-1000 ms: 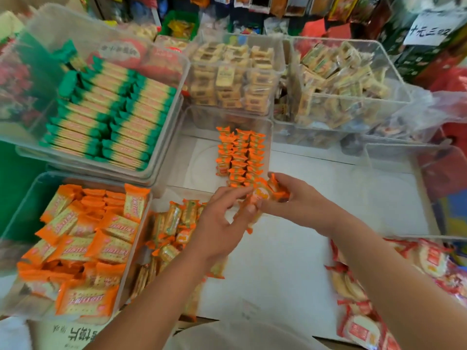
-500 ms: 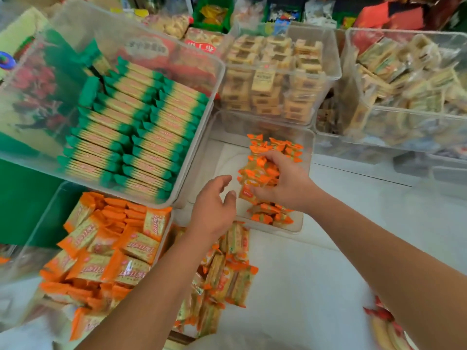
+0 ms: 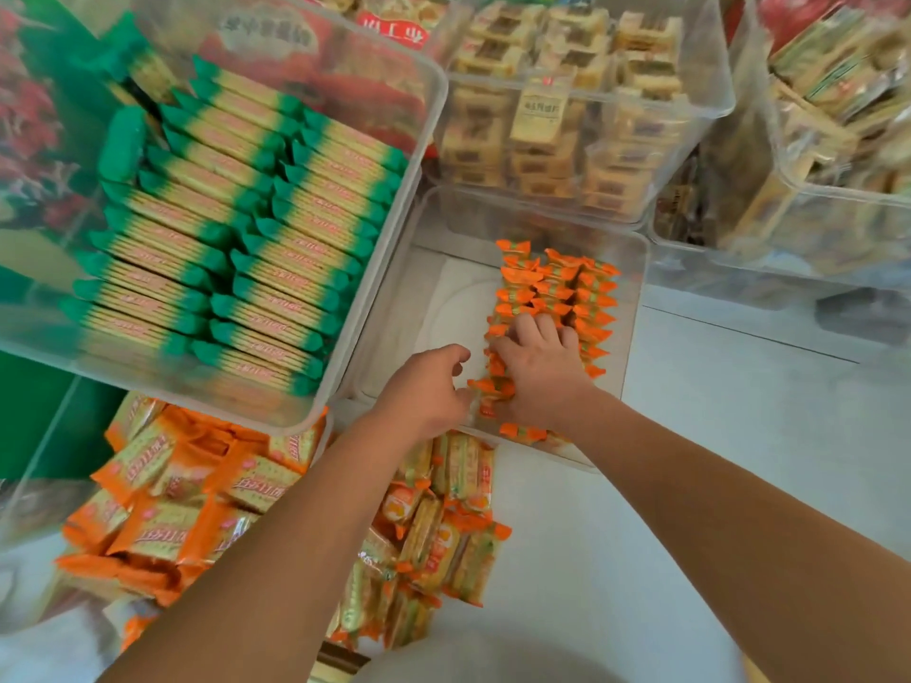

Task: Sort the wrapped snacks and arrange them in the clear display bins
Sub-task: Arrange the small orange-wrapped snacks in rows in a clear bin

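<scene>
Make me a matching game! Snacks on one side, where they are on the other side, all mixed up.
Snacks
1 green-ended packs
2 small orange snacks
3 pale brown cakes
4 loose orange-and-yellow packs

Places
A under the right hand, in the middle bin
B on the white counter, in no bin
C in neat rows in the big left bin
D in the far bin behind the middle bin

Pairs: 1-C, 2-A, 3-D, 4-B

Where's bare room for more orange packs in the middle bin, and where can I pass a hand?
Free: the floor of the middle bin left of the orange rows, up to its left wall; and the white counter right of the bin and the right hand. Crowded: the loose pile before the bin, the green-pack bin.
</scene>
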Demonstrator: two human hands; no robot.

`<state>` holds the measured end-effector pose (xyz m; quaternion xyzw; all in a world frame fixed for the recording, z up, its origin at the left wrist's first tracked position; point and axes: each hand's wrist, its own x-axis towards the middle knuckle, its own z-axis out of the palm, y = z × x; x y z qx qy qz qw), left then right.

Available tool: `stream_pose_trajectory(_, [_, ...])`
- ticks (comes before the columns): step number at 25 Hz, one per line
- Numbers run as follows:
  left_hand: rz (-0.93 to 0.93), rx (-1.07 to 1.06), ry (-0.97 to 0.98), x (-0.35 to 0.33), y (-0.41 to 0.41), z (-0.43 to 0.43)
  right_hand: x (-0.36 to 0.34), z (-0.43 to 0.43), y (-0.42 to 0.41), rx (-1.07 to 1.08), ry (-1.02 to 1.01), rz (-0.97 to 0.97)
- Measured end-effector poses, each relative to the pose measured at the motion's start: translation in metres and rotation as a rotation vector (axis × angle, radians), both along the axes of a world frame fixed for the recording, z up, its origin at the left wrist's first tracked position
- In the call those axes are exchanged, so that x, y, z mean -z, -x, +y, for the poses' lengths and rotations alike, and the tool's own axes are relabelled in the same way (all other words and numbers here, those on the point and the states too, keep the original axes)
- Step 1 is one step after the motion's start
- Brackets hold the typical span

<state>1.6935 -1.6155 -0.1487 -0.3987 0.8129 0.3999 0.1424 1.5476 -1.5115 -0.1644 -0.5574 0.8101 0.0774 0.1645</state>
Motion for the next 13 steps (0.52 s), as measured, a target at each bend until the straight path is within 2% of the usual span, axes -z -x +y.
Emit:
stream_pose_trajectory(3, [-0.069,0.077,-0.002,0.004,0.013,-0.003,-0.001,-0.001,0.003,-0.017,0.015,0.008])
stream_pose_trajectory(5, [-0.054,0.069,-0.014,0.006,0.023,-0.004,-0.011,0.006,0.009,0.014,0.076,-0.07])
stream_pose_trajectory(9, [0.001,0.007,-0.113,0.014,0.034,-0.002,-0.041,0.044,0.018,0.237,0.378,-0.302])
stream_pose_trajectory(11, [-0.002,0.018,-0.086,0.02,0.036,-0.001,-0.053,0.068,0.009,0.366,0.501,-0.354])
stream_pose_trajectory(13, [-0.01,0.024,-0.084,0.026,0.038,0.001,-0.054,0.09,-0.005,0.409,0.6,-0.364])
